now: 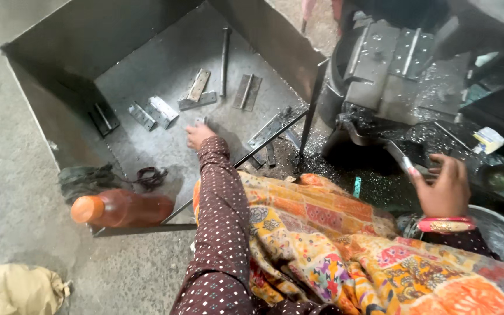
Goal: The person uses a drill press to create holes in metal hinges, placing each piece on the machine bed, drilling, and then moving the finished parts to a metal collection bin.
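Nearest, a patchwork cloth (345, 245) in orange and yellow covers the person's lap. From it the left arm in a dotted maroon sleeve (220, 233) stretches forward into a shallow sheet-metal tray (59, 116) on the floor. The left hand (198, 135) rests palm down on the tray's bottom, fingers curled together over a small metal piece (200, 121) at their tips; whether they actually clamp it cannot be told.

The right hand (444, 186), bangles (445, 224) at its wrist, pinches a narrow flat metal strip (402, 158) between thumb and fingers. The strip's long axis runs diagonally, pointing up and left toward the dark machine (392, 76), which is strewn with bright metal chips.

At the tray's near corner lies an orange-capped bottle (121, 209) of amber liquid on its side, beside dark rags (86, 178).

Farther in, the tray holds scattered hinge-like metal pieces (196, 90), lying flat at mixed angles, and a long rod (224, 61) pointing away from the person.
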